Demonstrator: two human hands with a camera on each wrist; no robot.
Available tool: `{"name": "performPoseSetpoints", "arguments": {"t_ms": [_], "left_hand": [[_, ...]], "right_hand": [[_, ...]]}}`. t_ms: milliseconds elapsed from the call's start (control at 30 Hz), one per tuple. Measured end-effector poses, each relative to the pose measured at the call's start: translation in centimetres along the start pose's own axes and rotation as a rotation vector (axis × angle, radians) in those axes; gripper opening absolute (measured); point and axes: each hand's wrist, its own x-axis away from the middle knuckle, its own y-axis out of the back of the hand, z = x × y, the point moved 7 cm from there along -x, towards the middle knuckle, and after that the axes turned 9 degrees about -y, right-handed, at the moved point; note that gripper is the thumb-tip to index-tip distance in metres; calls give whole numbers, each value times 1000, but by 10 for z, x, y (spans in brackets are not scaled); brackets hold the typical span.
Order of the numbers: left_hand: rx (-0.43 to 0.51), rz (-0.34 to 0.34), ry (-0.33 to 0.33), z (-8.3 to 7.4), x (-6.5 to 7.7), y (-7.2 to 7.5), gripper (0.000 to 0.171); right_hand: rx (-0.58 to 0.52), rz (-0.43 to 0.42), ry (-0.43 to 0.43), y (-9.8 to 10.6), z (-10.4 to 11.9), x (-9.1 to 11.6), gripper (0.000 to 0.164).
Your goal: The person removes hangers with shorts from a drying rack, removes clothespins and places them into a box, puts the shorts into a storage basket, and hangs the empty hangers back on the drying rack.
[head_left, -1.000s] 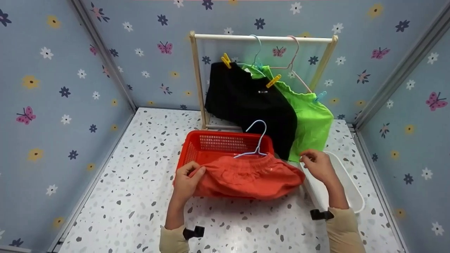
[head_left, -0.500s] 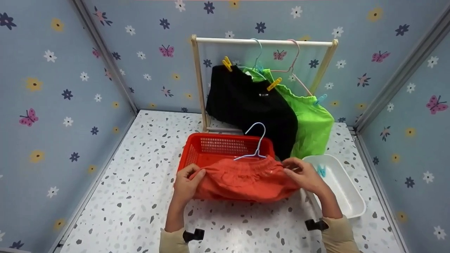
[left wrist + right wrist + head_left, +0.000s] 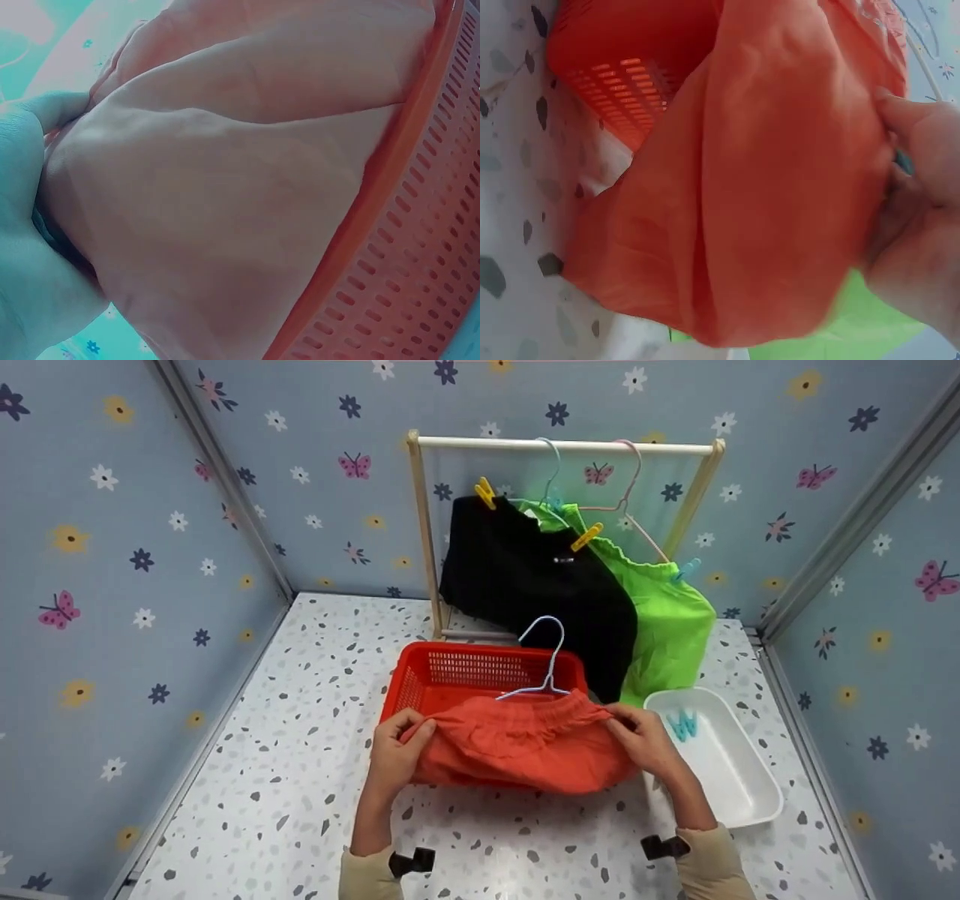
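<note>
Orange-red shorts (image 3: 525,742) with a gathered elastic waistband are stretched between both hands, over the front of a red basket (image 3: 409,660). At the waistband's left end, my left hand (image 3: 397,750) pinches the cloth between thumb and fingers. My right hand (image 3: 649,739) pinches the right end. Above the waistband rises the hook of a pale blue hanger (image 3: 551,664); its lower part is hidden by the shorts. In the right wrist view, a bit of teal shows between thumb and fingers; I cannot tell what it is.
Behind stands a wooden rack (image 3: 480,442). Black clothing (image 3: 540,585) with yellow clothespins and a bright green garment (image 3: 671,630) hang on it from hangers. At right, a white tray (image 3: 739,802) holds blue clothespins (image 3: 682,725). Patterned walls enclose three sides.
My right hand has moved left from above the white tray to the shorts' right end and now grips it. The left hand keeps its hold in the same place.
</note>
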Motion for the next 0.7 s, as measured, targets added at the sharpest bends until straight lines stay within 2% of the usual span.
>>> {"name": "performPoseSetpoints", "arguments": {"t_ms": [67,133,300,400,533,700], "left_hand": [[-35,8,1,2,1,1,15],[-102,21,-24,-1,1,2,13],[-341,9,-160,-19,0,5,3],[-467,13,-227,-31,-1,5,14],[-600,30,-277,-43,-7,1,30],[-684,0,-332,-58,-22,2,37]], "right_hand": [[-29,-68,44,5,12,4,15],[-44,-117,94,11,30,9,15],[-68,-174,196,21,69,15,16],[-74,-196,246,24,82,15,18],[-67,-230,305,25,98,11,18],[-77,-287,361,27,121,0,19]]}}
